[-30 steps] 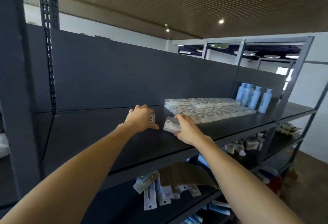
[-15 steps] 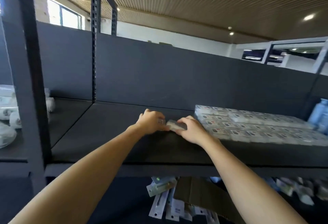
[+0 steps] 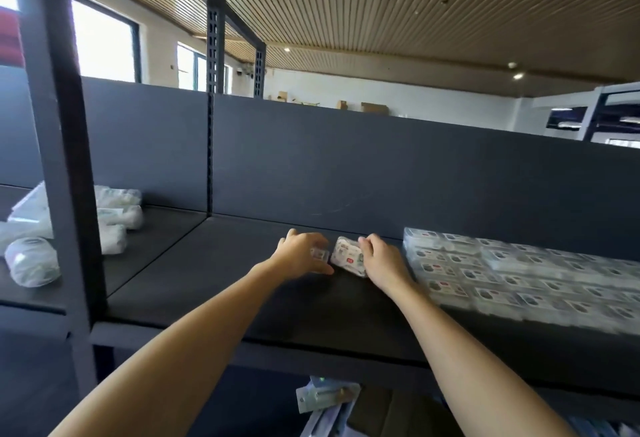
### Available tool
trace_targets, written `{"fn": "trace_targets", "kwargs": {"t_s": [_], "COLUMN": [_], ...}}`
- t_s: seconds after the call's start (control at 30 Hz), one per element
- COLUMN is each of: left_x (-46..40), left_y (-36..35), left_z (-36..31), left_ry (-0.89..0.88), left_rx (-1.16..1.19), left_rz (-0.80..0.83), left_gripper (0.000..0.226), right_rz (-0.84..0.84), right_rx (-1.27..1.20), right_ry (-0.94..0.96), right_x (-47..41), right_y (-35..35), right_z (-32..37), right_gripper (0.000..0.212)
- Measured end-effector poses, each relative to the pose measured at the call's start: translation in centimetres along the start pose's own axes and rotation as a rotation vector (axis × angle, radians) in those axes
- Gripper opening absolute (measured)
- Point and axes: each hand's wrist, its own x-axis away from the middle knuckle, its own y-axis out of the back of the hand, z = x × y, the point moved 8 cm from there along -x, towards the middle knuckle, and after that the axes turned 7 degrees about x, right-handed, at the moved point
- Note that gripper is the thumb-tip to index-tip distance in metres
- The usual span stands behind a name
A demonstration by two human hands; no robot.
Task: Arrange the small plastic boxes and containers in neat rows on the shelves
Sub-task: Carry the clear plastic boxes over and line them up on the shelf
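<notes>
Both arms reach onto the dark shelf [image 3: 214, 284]. My left hand [image 3: 300, 257] curls round a small clear plastic box [image 3: 319, 254], of which only an edge shows by the thumb. My right hand [image 3: 382, 261] grips a second small clear box with a white and red label [image 3: 348, 255], tilted, its lower edge near the shelf. The two boxes sit close together, just left of the rows of like boxes [image 3: 512, 277] laid flat along the shelf's right side.
A dark back panel [image 3: 381, 173] closes the shelf behind my hands. Grey uprights [image 3: 59, 145] split off a left bay holding white wrapped packs [image 3: 114, 218]. On the shelf below lie packaged items [image 3: 325, 396]. Bare shelf surface stretches left of my hands.
The view has swung left, dropping the blue bottles from sight. Both hands carried their boxes farther back on the shelf, nearer the left end of the rows.
</notes>
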Motion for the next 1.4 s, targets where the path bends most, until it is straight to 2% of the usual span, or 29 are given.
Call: {"fn": "trace_targets", "kwargs": {"t_s": [0.13, 0.3, 0.37, 0.5, 0.63, 0.77, 0.9, 0.97, 1.03, 1.17, 1.33, 1.4], "left_x": [-0.7, -1.6, -1.8, -2.0, -2.1, -1.9, -1.7, -1.7, -1.6, -1.4, -1.2, -1.0], "left_y": [-0.2, -0.3, -0.5, -0.6, -0.9, -1.0, -1.1, -1.0, -0.9, -0.7, -0.5, -0.2], "left_z": [0.9, 1.4, 1.4, 2.2, 2.4, 2.3, 2.0, 2.1, 2.1, 2.2, 2.2, 2.3], "left_ry": [-0.015, -0.079, -0.082, -0.007, 0.005, -0.017, -0.034, -0.043, -0.053, -0.071, -0.083, -0.077], "left_rx": [0.044, -0.021, -0.046, 0.006, -0.014, -0.029, -0.058, -0.065, -0.067, -0.075, -0.076, -0.062], "left_rz": [-0.086, -0.186, -0.181, -0.143, -0.116, -0.095, -0.1, -0.108, -0.116, -0.141, -0.15, -0.167], "left_gripper": [0.07, 0.081, 0.083, 0.089, 0.085, 0.08, 0.077, 0.075, 0.073, 0.068, 0.065, 0.063], "right_rz": [-0.069, -0.14, -0.115, 0.008, -0.052, -0.103, -0.113, -0.079, -0.045, -0.022, -0.039, -0.029], "right_rx": [0.085, -0.081, -0.15, -0.134, -0.026, 0.094, -0.009, -0.082, -0.121, -0.194, -0.168, -0.192], "right_ry": [0.038, 0.083, 0.118, 0.139, 0.116, 0.01, 0.052, 0.133, 0.163, 0.126, 0.073, 0.058], "right_x": [-0.8, -0.8, -0.6, -0.4, -0.5, 0.0, 0.4, 0.5, 0.5, 0.3, -0.2, -0.2], "right_y": [-1.0, -1.3, -1.4, -2.2, -1.7, -1.1, -0.8, -1.1, -1.2, -1.0, -1.7, -1.5], "right_z": [-0.3, -0.5, -0.3, -0.1, -0.3, -0.7, -0.5, -0.3, -0.2, -0.3, -0.9, -0.8], "right_gripper": [0.04, 0.03, 0.028, 0.044, 0.043, 0.044, 0.025, 0.05, 0.061, 0.056, 0.039, 0.043]}}
